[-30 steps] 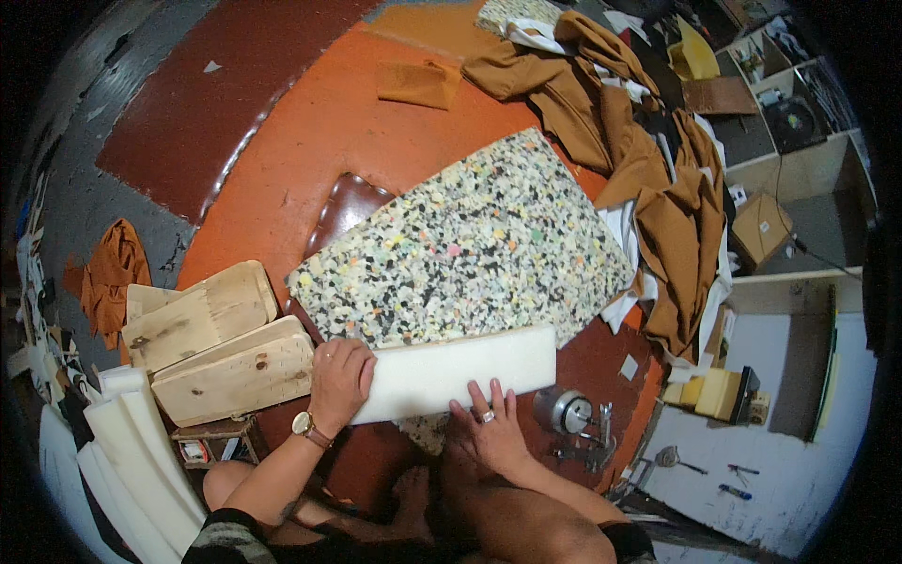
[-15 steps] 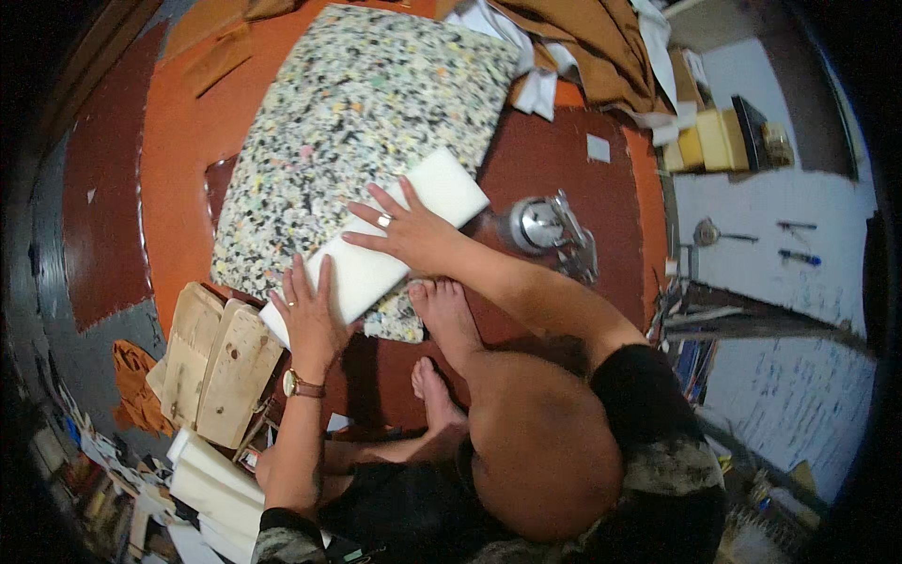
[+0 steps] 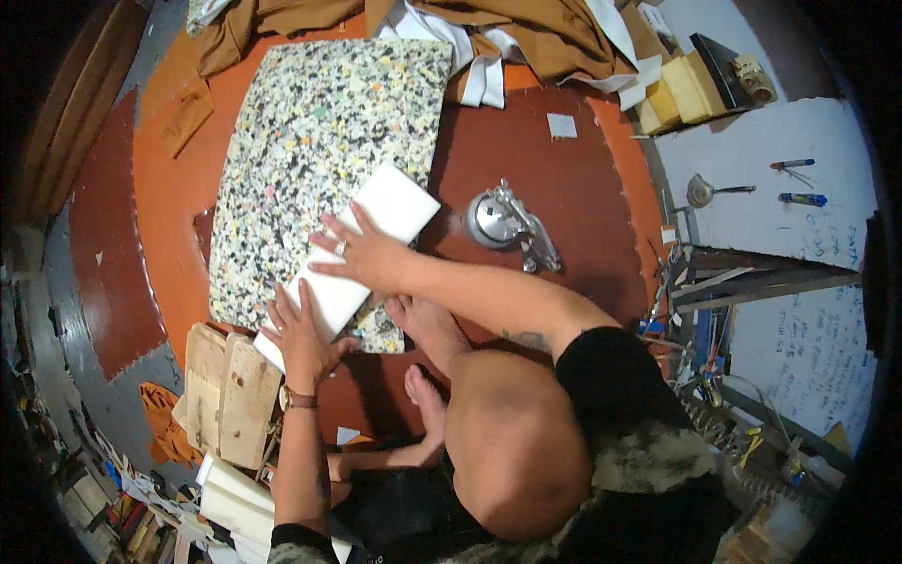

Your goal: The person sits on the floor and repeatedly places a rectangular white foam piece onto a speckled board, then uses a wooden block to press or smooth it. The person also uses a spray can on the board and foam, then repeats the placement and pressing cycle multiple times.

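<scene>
A long white foam strip [image 3: 390,202] lies diagonally across the near right part of a big speckled multicolour foam slab [image 3: 310,122] on the orange-brown floor mat [image 3: 564,188]. My left hand [image 3: 299,334] rests flat on the strip's near end, fingers spread, a watch on the wrist. My right hand [image 3: 362,254], wearing a ring, presses flat on the strip's middle with its fingers apart. My bare feet [image 3: 427,329] sit just below the slab's near edge.
A metal spray-gun cup [image 3: 503,221] stands right of the strip. Wooden blocks [image 3: 230,395] and more white foam strips [image 3: 235,498] lie at lower left. Brown cloth [image 3: 526,28] is heaped at the top, with yellow foam blocks [image 3: 681,89] and pens [image 3: 799,197] to the right.
The view has swung round, so the slab and strip now run diagonally. My right hand has slid further up the strip; my left hand stays at its near end.
</scene>
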A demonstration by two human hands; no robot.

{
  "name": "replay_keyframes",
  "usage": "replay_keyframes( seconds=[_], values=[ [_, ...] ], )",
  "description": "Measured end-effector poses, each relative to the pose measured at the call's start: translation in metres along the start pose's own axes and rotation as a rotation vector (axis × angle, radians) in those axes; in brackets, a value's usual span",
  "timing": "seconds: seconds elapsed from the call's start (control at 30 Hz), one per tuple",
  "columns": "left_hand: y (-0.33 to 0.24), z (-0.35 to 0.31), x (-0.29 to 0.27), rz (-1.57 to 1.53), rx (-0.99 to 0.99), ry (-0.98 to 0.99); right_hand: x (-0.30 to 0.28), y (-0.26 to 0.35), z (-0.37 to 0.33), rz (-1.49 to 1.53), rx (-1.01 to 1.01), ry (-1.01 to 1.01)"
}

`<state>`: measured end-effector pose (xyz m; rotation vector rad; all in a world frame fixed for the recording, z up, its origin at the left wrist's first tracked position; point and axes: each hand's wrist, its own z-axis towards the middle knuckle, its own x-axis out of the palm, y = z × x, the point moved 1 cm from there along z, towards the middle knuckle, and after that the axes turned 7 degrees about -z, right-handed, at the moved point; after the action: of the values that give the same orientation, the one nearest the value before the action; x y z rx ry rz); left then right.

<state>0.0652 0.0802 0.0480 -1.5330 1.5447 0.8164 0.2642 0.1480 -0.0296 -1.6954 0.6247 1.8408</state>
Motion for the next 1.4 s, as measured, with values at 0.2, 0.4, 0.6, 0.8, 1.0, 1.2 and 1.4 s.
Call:
replay_keyframes(
  seconds=[0.2,0.4,0.6,0.8,1.0,1.2,1.4],
  values=[
    [0.001,0.009,0.034,-0.161,0.216,-0.207,-0.024,0.002,-0.002,0.368,0.079,0.115],
    [0.015,0.004,0.059,-0.286,-0.054,-0.434,-0.031,-0.029,0.001,0.289,0.617,0.043],
    [0.039,-0.019,0.081,-0.492,-0.448,-0.701,-0.034,-0.051,-0.004,0.403,1.143,0.100],
    [0.069,-0.054,0.092,-1.281,-0.636,-0.560,-0.053,-0.071,0.013,0.424,1.287,0.303],
    [0.093,-0.046,0.101,-1.268,-0.661,-0.435,-0.044,-0.084,0.007,0.436,1.279,0.300],
    [0.086,-0.075,0.078,-1.316,-0.614,-0.274,-0.056,-0.086,0.000,0.387,1.247,0.088],
    [0.129,-0.132,0.046,-2.309,-0.347,-0.068,-0.043,-0.086,0.002,0.648,1.047,0.127]
  ],
)
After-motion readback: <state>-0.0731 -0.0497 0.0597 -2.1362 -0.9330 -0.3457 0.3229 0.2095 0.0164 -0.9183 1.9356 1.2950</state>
